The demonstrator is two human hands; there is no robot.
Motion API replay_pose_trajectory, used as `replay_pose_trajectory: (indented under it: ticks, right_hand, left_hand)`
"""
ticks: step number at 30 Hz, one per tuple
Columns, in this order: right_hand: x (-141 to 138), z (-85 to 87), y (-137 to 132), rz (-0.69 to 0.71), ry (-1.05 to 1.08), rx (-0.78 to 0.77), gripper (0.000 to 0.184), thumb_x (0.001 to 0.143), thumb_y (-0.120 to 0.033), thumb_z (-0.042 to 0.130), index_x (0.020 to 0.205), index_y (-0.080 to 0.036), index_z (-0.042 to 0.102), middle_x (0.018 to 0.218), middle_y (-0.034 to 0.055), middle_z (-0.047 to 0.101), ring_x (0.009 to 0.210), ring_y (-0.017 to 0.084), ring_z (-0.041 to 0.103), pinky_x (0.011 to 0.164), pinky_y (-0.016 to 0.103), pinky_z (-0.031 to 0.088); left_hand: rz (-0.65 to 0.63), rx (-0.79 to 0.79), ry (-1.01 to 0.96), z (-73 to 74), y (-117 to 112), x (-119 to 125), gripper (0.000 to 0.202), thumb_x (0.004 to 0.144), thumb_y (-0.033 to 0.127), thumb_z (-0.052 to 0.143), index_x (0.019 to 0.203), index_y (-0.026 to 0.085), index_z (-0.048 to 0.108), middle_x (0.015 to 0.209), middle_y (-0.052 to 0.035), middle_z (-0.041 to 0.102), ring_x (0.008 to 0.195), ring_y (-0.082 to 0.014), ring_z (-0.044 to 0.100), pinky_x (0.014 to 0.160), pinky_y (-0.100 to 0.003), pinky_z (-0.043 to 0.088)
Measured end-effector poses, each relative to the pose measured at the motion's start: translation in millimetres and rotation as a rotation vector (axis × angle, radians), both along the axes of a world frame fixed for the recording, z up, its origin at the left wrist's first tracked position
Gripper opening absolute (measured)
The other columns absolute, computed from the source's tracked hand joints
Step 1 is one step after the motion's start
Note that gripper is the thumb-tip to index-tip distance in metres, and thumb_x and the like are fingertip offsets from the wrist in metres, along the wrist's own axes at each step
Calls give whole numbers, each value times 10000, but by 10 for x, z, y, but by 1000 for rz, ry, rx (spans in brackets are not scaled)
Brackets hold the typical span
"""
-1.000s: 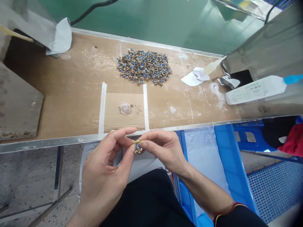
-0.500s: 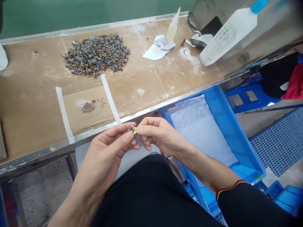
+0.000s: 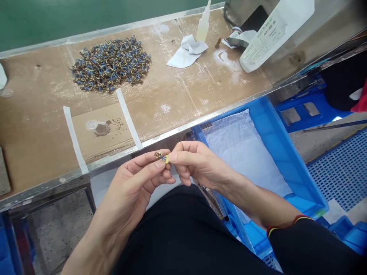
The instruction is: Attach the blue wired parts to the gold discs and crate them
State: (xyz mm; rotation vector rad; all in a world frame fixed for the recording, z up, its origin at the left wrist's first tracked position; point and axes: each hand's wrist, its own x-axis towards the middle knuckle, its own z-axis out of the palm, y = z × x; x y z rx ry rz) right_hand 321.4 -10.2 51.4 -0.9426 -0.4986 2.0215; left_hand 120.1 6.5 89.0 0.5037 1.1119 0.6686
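Left hand (image 3: 134, 183) & right hand (image 3: 197, 164) pinched together on one small blue-gold part (image 3: 161, 156), just off table (image 3: 186, 95) edge; big pile (image 3: 110, 63) on table prob. undone; blue crate (image 3: 275, 152) alongside, no parts visible inside.

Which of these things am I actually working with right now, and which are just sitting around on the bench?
In hand: small part, pinched between left hand and right hand; pile of similar-looking parts.
Lying about: clear cap, crumpled paper, dropper bottle, large white bottle, blue crate.
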Motion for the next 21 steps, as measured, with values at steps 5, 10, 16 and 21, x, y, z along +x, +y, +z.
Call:
replay_pose_trajectory:
  ticks: [5,10,16,21]
  right_hand:
    - [0,-38,-15,-4,-15,5,505,879,-533,1072,772,-212,697,625,-64,651,547,113,627,474,210,514]
    - [-25,-97,-92,-106,-94,55,493,866,-585,1070,856,-213,747,702,-26,733,639,144,675,531,236,557]
    - [205,-231,-321,-273,-247,99,458,890,-602,1048,964,-232,789,813,-15,773,717,157,690,672,294,606]
    - [1169,-744,-313,-446,-905,-77,278,1067,-457,904,969,-229,780,789,-44,730,721,133,663,728,262,584]
  left_hand:
    - [-11,-34,-25,-30,28,-5,233,866,184,1056,1087,147,989,878,-47,837,720,-126,765,763,-203,730]
    - [-7,54,81,-156,-8,57,262,832,246,1092,1064,177,991,862,-49,860,749,-158,779,796,-256,736]
    - [22,378,381,-356,-201,415,404,898,407,1087,1251,254,964,1037,-34,913,887,-210,832,982,-351,726]
    - [-166,366,341,-532,-261,379,521,1001,513,985,1451,273,877,1189,-56,892,952,-228,816,991,-382,718]
